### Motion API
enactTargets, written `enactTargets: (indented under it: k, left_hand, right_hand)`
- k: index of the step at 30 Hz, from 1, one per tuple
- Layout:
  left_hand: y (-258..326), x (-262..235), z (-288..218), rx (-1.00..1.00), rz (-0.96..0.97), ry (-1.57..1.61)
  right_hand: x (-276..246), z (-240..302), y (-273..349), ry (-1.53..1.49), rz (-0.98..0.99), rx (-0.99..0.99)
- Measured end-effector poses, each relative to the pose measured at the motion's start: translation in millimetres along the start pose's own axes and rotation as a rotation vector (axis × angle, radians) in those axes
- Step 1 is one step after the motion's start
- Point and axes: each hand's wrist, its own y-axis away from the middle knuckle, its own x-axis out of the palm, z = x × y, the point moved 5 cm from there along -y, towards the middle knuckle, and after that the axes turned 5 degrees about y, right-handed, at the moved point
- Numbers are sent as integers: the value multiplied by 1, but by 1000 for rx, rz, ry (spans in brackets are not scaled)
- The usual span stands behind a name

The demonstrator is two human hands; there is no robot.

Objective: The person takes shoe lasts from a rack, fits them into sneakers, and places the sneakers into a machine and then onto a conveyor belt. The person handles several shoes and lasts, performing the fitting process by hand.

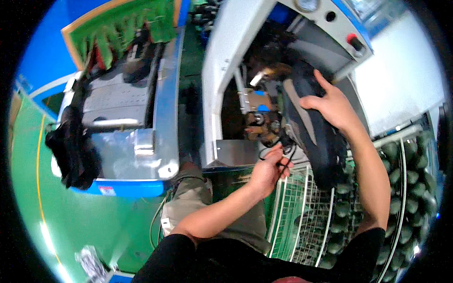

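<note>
A dark shoe (324, 144) with a pale grey strip along it is tilted at the mouth of a white-framed machine (233, 61). My right hand (332, 104) grips it from the right, thumb pressed by the grey strip and the fingers partly hidden behind. Lower down, my left hand (270, 170) is closed on a thin black lace (289, 165), which loops up toward the shoe. Just beyond that hand are the machine's metal working parts (264, 122), some with blue pads. Motion blur hides where the shoe touches them.
On the left stands a conveyor (115, 106) with shoes (137, 70) under a green strip curtain (158, 23) and a black bundle (73, 151) at its near corner. White wire racks (295, 221) hold many dark rounded pieces (417, 186) at right. A red knob (351, 38) sits on the machine's panel.
</note>
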Motion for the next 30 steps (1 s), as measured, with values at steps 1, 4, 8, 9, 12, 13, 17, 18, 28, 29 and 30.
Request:
enactTargets:
  k: [1,4,8,9,12,13,17,18,28,29,30]
  left_hand:
    - [7,0,-2,6,35,-52]
    - [24,-18,-12,60,67,-175]
    - [57,-32,-16,69,146,-170]
    - [69,-32,-15,55,110,-156]
    - [85,-40,-27,94,130,-209]
    - [87,-41,-30,105,127,-222]
    - [90,-43,-21,87,149,-302]
    - [91,-41,-17,64,141,-337]
    - [94,-53,35,-50,-6,-787]
    - [98,-48,32,-41,-10,-798]
    - [96,-38,20,8,-2,-826]
  right_hand:
    - [1,-6,0,15,-71,-36]
    - [10,-2,-1,-54,-58,-76]
    - [9,0,-21,-55,-182,-81]
    - [6,-3,-26,-38,-228,-108]
    - [10,3,-15,-136,-211,-112]
    - [8,6,-11,-131,-229,-97]
    - [10,9,0,-70,-302,-103]
    - [8,8,5,-57,-315,-79]
    - [-7,-10,47,-8,-583,51]
    - [-17,-9,62,-32,-576,8]
    - [-16,-3,77,-42,-584,15]
